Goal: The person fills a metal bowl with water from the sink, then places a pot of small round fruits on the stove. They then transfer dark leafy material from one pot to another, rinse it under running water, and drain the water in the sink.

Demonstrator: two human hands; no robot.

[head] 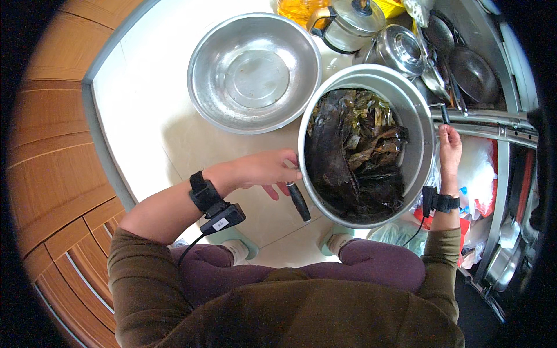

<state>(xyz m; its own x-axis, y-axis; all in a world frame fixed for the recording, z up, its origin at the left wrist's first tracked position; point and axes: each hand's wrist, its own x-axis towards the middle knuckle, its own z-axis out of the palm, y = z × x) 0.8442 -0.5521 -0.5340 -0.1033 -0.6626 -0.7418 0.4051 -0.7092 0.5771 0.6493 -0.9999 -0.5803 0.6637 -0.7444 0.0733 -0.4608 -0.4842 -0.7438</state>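
Observation:
A deep metal pot stands before me, with dark, wet, leaf-like sheets inside, some of them olive green and brown. My left hand is at the pot's left side with its fingers apart, the tips against or very near the wall. Just below those fingers a black side handle points down toward the floor. On the other side, my right hand has its fingers closed at the lower end of the right black handle. The pot's underside is hidden.
A wide stainless steel basin sits on the tiled floor beyond the pot. Beside it are a lidded kettle and a bottle of orange liquid. Pans and a metal rack rail crowd the right; wooden cabinets line the left.

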